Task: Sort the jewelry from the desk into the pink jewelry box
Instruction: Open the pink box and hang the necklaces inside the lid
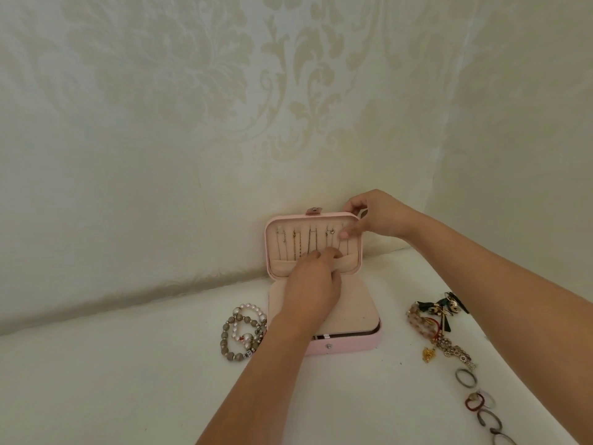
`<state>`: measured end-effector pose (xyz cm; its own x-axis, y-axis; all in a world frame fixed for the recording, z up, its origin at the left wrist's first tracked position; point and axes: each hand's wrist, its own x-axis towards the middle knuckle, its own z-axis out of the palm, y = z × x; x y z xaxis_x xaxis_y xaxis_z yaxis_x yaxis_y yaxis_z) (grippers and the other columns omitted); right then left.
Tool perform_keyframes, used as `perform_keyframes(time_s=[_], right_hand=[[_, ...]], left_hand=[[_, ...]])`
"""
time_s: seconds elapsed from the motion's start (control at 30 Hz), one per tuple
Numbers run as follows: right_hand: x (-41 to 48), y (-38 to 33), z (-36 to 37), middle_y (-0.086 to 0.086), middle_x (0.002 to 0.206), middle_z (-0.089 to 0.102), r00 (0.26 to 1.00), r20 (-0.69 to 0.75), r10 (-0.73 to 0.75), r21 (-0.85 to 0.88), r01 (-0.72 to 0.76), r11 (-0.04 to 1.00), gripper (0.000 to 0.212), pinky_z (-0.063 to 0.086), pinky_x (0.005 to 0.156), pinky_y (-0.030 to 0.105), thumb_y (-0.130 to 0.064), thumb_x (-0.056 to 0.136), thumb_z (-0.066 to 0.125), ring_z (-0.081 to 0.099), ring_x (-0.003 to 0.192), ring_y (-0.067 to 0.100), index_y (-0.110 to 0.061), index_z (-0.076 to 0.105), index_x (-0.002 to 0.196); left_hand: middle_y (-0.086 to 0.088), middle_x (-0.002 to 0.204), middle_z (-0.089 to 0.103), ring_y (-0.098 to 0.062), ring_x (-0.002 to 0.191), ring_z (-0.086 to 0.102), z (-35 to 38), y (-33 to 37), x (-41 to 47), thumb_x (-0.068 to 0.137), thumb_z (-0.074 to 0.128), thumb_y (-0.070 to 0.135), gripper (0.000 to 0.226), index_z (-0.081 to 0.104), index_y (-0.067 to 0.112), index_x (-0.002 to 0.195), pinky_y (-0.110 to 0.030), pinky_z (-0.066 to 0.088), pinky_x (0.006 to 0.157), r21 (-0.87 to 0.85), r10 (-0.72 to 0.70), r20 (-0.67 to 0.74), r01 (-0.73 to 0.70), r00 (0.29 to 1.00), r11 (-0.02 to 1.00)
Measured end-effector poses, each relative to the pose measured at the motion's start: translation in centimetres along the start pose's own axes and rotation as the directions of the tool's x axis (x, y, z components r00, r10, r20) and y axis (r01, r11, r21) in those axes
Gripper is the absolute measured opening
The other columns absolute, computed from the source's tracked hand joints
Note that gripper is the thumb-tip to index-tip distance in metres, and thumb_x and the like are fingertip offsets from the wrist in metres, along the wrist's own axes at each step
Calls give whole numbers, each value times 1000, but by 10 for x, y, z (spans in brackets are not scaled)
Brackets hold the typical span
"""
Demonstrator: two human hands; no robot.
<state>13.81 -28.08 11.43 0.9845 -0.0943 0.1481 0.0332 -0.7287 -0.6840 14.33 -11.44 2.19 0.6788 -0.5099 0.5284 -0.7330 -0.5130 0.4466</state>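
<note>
The pink jewelry box (pixel 340 346) stands open on the white desk, its lid (pixel 268 245) upright against the wall. Several thin necklaces (pixel 296 244) hang from hooks inside the lid. My left hand (pixel 311 284) reaches over the beige tray (pixel 359 309), fingers curled at the lid's lower pocket, over the chain ends. What they hold is hidden. My right hand (pixel 375 216) grips the lid's top right corner, thumb on the inner lining.
Pearl and grey bead bracelets (pixel 239 332) lie just left of the box. To the right lies a tangled pile of jewelry (pixel 439 319), with a row of rings (pixel 465 377) trailing towards the front right. Patterned wallpaper rises directly behind the box.
</note>
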Motion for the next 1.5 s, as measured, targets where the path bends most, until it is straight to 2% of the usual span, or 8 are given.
perform_keyframes(time_s=[0.23, 0.6, 0.73, 0.87, 0.97, 1.2, 1.37, 1.5], right_hand=[[-5, 10, 10, -3, 74, 62, 1000, -1, -16, -40, 16, 999, 22, 45, 65, 23, -14, 63, 86, 54, 68, 10, -15, 66, 74], [-13, 12, 29, -6, 75, 59, 989, -146, 8, 28, -4, 1000, 29, 41, 53, 12, -15, 66, 84, 56, 69, 11, -20, 57, 74], [-26, 16, 38, -8, 87, 61, 959, -283, 6, 95, 22, 995, 40, 40, 57, 8, -22, 67, 84, 54, 72, 4, -19, 59, 98], [-45, 21, 52, -5, 101, 59, 940, -332, 74, 196, -8, 981, 62, 40, 56, 10, -25, 66, 84, 54, 71, 5, -23, 52, 119], [-52, 19, 57, -4, 99, 57, 938, -333, 97, 191, -34, 981, 59, 38, 51, 7, -19, 68, 83, 52, 67, 4, -19, 50, 116], [-48, 12, 65, 4, 107, 61, 935, -325, 143, 20, -144, 989, 64, 51, 76, 38, -18, 67, 81, 59, 93, 23, -13, 42, 119], [-52, 12, 63, 6, 118, 59, 943, -310, 120, -2, -127, 992, 65, 46, 78, 31, -17, 75, 76, 58, 104, 24, -14, 40, 129], [-73, 6, 54, 5, 139, 40, 965, -236, 115, -12, -122, 993, 99, 41, 91, 28, -31, 73, 79, 52, 113, 22, -18, 16, 148]], left_hand=[[-9, 106, 61, -24, 101, 52, 0, -1, 0, 90, 50, 14, 30, 56, 14, 119, -30, 40, 80, -4, -31, 7, 31, 999, 1000], [-4, 92, 59, -22, 92, 53, 0, -3, 1, 90, 49, 14, 30, 57, 16, 119, -30, 40, 74, -41, -28, 2, 28, 1000, 999], [14, 72, 45, -11, 73, 48, -15, -2, 3, 90, 52, 16, 17, 63, 18, 102, -25, 35, 63, -177, -58, -195, 23, 979, 984], [3, 92, 53, -13, 84, 52, -34, -16, 3, 87, 56, 14, 11, 58, 16, 98, -26, 43, 75, -240, -150, -483, 34, 863, 970], [0, 101, 49, -15, 94, 49, -42, -29, 0, 89, 59, 22, 21, 51, 11, 105, -26, 41, 82, -310, -262, -539, 101, 801, 945], [10, 86, 60, -2, 78, 56, -47, -40, -6, 87, 53, 56, 39, 59, 18, 95, -16, 40, 63, -462, -544, -190, 415, 817, 784], [4, 62, 46, -11, 58, 41, -45, -39, -5, 95, 44, 47, 44, 47, 15, 66, -22, 29, 51, -424, -486, -72, 414, 871, 806], [2, 58, 40, -12, 54, 36, -51, -36, -3, 99, 40, 40, 48, 41, 13, 59, -25, 27, 51, -458, -502, -38, 432, 864, 777]])
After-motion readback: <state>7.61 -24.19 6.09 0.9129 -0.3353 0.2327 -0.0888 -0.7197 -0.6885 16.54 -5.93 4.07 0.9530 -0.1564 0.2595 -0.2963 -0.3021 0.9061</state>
